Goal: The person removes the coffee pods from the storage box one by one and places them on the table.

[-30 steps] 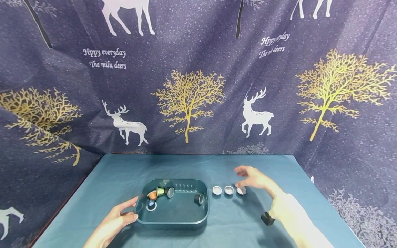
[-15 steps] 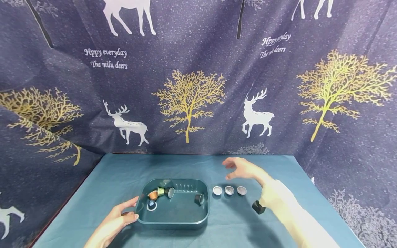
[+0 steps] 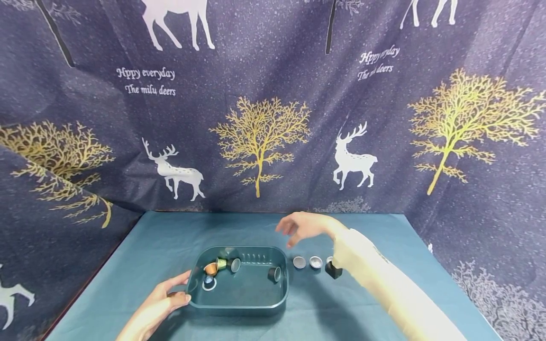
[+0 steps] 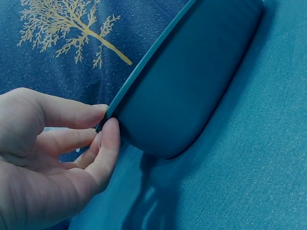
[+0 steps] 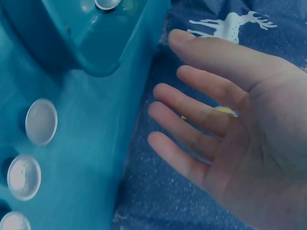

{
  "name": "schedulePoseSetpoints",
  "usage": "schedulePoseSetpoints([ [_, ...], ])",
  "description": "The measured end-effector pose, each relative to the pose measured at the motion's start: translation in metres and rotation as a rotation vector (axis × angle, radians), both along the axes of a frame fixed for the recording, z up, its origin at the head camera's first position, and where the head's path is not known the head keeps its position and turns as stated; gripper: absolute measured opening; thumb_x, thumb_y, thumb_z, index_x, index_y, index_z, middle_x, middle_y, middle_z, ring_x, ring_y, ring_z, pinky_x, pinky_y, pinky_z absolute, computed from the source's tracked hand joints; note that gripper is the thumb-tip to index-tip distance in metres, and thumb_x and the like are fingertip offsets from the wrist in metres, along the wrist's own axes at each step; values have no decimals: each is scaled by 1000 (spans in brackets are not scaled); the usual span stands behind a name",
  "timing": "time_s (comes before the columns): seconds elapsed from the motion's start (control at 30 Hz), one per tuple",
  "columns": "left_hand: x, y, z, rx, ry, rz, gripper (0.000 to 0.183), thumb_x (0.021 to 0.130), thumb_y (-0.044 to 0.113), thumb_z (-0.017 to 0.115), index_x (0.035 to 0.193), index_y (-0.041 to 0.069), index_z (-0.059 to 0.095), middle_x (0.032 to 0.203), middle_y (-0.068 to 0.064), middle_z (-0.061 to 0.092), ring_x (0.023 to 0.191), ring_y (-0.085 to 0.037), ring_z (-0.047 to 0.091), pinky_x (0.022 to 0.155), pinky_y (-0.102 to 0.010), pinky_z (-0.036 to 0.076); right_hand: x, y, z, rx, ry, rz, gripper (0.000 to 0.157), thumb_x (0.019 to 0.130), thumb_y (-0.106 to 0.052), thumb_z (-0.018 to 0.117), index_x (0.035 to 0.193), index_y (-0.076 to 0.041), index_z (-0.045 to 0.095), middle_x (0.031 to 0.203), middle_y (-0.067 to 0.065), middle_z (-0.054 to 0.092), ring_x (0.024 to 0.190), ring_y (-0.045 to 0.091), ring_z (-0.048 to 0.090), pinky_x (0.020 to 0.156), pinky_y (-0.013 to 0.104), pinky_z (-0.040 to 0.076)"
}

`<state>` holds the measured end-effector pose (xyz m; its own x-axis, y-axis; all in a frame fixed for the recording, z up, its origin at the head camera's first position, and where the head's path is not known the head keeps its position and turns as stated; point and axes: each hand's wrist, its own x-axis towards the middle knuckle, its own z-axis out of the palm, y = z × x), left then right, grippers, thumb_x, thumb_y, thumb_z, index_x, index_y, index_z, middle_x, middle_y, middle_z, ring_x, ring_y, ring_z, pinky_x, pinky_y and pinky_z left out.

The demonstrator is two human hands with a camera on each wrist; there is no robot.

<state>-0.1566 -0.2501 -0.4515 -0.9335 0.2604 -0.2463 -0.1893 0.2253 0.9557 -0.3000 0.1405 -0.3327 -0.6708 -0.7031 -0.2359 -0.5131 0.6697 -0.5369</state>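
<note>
Three capsules line up on the desk, just right of the tray, whose wall stands between them and five more capsules inside: four bunched left, one black at right. A black block at the right sleeve partly hides the row's rightmost capsule. Left hand: fingers pinching the tray's rim! Right hand hovers near its far-right corner, fingers relaxed, holding nothing.

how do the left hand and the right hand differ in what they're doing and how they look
The left hand pinches the rim of the tray; the right hand is raised and holds nothing. In the head view, a pale sleeve shows behind the right hand, but none shows behind the left hand. Both hands are bare.
</note>
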Motion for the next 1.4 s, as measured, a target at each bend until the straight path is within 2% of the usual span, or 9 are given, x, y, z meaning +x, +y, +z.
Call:
schedulePoseSetpoints([
  [0.2, 1, 0, -1, -5, 13, 1, 76, 91, 4, 57, 153, -12, 16, 131, -19, 47, 94, -13, 66, 88, -31, 50, -2, -21, -3, -1, -64, 9, 50, 80, -19, 80, 127, -17, 65, 122, 11, 67, 113, 24, 65, 96, 35, 51],
  [0.33, 1, 1, 0, 7, 12, 4, 76, 91, 3, 57, 153, -12, 16, 131, -20, 47, 95, -14, 66, 88, -32, 51, 0, -35, -8, 26, -89, 7, 50, 80, -18, 81, 127, -17, 65, 121, 9, 68, 111, 19, 65, 95, 34, 52],
  [0.63, 1, 1, 0, -2, -20, 11, 77, 91, 5, 58, 153, -12, 15, 131, -21, 45, 95, -16, 66, 91, -37, 52, 4, -63, -18, 160, -117, 68, 53, 81, -15, 79, 131, -12, 63, 123, 12, 68, 111, 20, 64, 93, 31, 52],
  [0.9, 0, 1, 1, -13, -12, 6, 76, 92, 5, 57, 153, -12, 15, 134, -24, 44, 93, -16, 65, 91, -37, 51, 2, -77, -24, 248, -225, 81, 57, 81, -12, 79, 135, -9, 59, 124, 14, 68, 105, 13, 65, 85, 26, 55],
  [1.13, 1, 0, 2, -9, -24, 7, 76, 92, 6, 58, 153, -11, 16, 133, -22, 45, 92, -15, 65, 91, -37, 51, 5, -86, -34, 310, -267, 70, 58, 81, -13, 78, 135, -12, 60, 126, 10, 67, 107, 9, 63, 100, 36, 52],
  [1.23, 1, 1, 2, 0, -17, 2, 77, 91, 6, 58, 153, -12, 16, 130, -20, 46, 90, -15, 65, 90, -37, 51, 9, -89, -39, 339, -257, 65, 55, 80, -13, 79, 132, -15, 62, 120, 4, 70, 102, 7, 63, 101, 36, 51],
  [1.4, 1, 1, 1, 5, -11, 5, 77, 91, 5, 58, 153, -12, 17, 129, -19, 47, 93, -16, 66, 91, -36, 51, 15, -91, -46, 384, -182, 36, 46, 76, -15, 82, 120, -20, 69, 93, -9, 70, 87, 6, 59, 91, 32, 53],
])
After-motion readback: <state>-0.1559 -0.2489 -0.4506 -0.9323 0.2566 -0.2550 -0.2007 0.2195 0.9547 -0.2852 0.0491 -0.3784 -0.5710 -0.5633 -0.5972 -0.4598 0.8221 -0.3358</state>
